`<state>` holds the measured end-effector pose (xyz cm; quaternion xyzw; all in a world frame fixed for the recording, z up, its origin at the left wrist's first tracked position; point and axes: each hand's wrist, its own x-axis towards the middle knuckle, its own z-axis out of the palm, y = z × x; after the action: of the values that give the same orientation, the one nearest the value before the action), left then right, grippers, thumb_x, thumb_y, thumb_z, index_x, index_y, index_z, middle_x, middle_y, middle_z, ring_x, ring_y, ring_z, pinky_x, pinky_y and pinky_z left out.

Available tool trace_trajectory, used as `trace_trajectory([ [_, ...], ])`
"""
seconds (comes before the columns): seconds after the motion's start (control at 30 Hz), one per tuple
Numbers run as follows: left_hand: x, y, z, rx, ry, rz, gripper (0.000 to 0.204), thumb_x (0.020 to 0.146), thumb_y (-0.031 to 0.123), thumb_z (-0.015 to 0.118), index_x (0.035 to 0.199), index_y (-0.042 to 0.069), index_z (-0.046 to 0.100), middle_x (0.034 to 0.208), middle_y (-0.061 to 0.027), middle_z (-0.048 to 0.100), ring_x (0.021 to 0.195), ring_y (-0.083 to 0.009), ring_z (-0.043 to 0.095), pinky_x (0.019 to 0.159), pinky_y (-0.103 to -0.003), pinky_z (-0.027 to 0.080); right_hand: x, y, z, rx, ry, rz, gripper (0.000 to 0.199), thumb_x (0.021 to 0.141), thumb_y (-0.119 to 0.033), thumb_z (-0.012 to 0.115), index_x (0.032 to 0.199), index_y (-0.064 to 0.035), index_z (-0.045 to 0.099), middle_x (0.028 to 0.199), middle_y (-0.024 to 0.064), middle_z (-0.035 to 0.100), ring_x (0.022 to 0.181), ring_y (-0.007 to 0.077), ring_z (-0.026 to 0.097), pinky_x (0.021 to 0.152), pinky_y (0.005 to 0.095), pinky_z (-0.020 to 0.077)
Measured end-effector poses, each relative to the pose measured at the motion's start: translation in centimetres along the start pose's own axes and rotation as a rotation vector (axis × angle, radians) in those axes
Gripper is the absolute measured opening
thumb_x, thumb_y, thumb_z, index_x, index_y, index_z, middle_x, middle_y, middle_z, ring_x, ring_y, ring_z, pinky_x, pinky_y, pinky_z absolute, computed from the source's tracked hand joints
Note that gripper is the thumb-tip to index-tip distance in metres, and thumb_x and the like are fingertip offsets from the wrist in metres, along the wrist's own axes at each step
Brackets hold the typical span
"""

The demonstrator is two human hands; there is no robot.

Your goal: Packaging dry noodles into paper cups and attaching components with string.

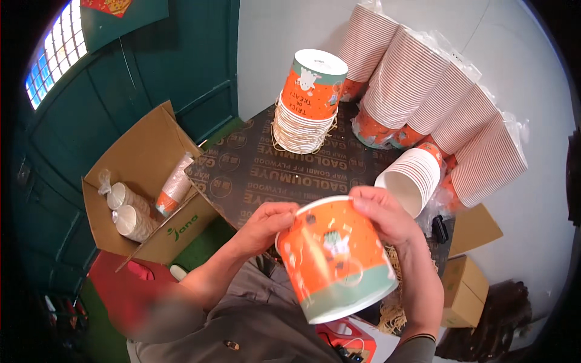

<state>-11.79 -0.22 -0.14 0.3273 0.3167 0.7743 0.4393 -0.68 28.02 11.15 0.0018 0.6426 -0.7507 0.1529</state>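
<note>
- Left hand [266, 219] and right hand [380, 213] both grip the rim of an orange-and-green paper tub [334, 259], tilted above the lap.
- Dark printed worktop [254, 172] carries stacked tubs [307, 103].
- Open cardboard box [145, 181] stands left.

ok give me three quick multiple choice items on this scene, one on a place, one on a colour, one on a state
1. Where does the open cardboard box stand?
A. left of the dark board
B. on the stacked cups
C. behind the white wall

2. What is the main colour of the paper tub in the hands?
A. blue
B. orange
C. black

3. How is that tub held?
A. by the left hand alone
B. it lies on the board, untouched
C. by both hands at its rim

Answers:
1. A, the box sits past the left edge of the board.
2. B, its wall is orange above a pale green band.
3. C, the left hand and the right hand both grip the rim.
</note>
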Motion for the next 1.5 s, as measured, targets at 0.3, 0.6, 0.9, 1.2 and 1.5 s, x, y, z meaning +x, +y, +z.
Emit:
trace_trajectory([
  [0.3, 7.8, 10.0, 0.1, -0.055, 0.271, 0.207, 0.053, 0.118, 0.035, 0.055, 0.161, 0.003, 0.054, 0.158, -0.0143, 0.065, 0.142, -0.0242, 0.065, 0.119, -0.047, 0.053, 7.6, -6.6, -0.9, 0.247, 0.375, -0.342, 0.061, 0.116, -0.051, 0.058, 0.155, -0.0034, 0.062, 0.148, 0.0160, 0.071, 0.132, 0.0235, 0.072, 0.108, 0.0389, 0.0616],
  [0.6, 20.8, 18.9, -1.2, -0.132, 0.460, 0.446, 0.035, 0.116, 0.018, 0.062, 0.143, -0.005, 0.060, 0.139, -0.0143, 0.064, 0.127, -0.0240, 0.068, 0.109, -0.044, 0.062, 14.6, -14.8, -0.8, -0.097, 0.376, -0.965, 0.082, 0.115, -0.072, 0.041, 0.164, -0.0072, 0.052, 0.159, 0.0044, 0.063, 0.148, 0.0204, 0.055, 0.126, 0.0422, 0.0375],
  [0.9, 22.0, 20.8, -5.8, 0.598, 0.601, 0.336, 0.050, 0.113, 0.049, 0.066, 0.134, 0.005, 0.072, 0.127, -0.0073, 0.071, 0.117, -0.0179, 0.065, 0.106, -0.042, 0.055, 21.2, -15.9, -4.8, 0.065, 0.546, -0.763, 0.072, 0.116, -0.070, 0.043, 0.145, -0.0087, 0.067, 0.138, 0.0033, 0.071, 0.122, 0.0150, 0.062, 0.111, 0.0385, 0.0484],
  [1.2, 22.6, 18.7, -5.2, 0.891, 0.550, 0.404, 0.116, 0.099, 0.076, 0.071, 0.172, -0.006, 0.033, 0.167, -0.0285, 0.048, 0.158, -0.0364, 0.045, 0.130, -0.045, 0.036, 24.0, -12.1, -6.8, -0.160, 0.615, -0.592, 0.063, 0.117, -0.056, 0.049, 0.152, -0.0056, 0.063, 0.145, 0.0106, 0.068, 0.118, 0.0219, 0.064, 0.100, 0.0367, 0.0523],
  [1.5, 23.1, 15.5, -7.3, 0.814, 0.496, 0.462, 0.095, 0.106, 0.053, 0.075, 0.170, -0.001, 0.031, 0.164, -0.0251, 0.049, 0.151, -0.0301, 0.050, 0.123, -0.041, 0.043, 23.6, -8.9, -5.6, -0.221, 0.657, -0.655, 0.085, 0.109, -0.044, 0.069, 0.171, 0.0033, 0.034, 0.162, 0.0245, 0.053, 0.147, 0.0306, 0.055, 0.121, 0.0399, 0.0455],
])
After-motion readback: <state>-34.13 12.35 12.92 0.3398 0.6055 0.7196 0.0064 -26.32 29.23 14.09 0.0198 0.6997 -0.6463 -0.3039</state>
